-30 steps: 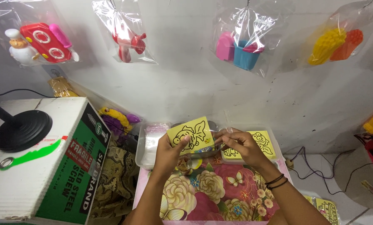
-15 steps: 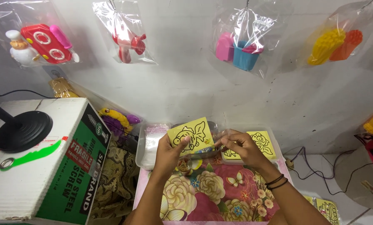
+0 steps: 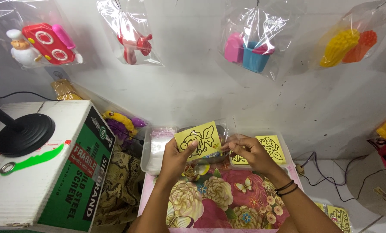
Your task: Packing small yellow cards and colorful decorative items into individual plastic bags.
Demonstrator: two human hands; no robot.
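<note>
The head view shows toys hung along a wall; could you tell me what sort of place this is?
Probably a small toy shop's packing corner: bagged plastic toys hang on the wall, a cardboard box stands beside, and the left hand holds a yellow picture card.

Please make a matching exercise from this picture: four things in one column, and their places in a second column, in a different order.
Things:
1. yellow card
2. black round stand
3. pink and blue toys in a bag
4. stack of yellow cards

Places:
A. hanging on the wall
B. in the tray behind the right hand
C. on the white box at the left
D. held up by the left hand

Pairs: 1-D, 2-C, 3-A, 4-B
</note>
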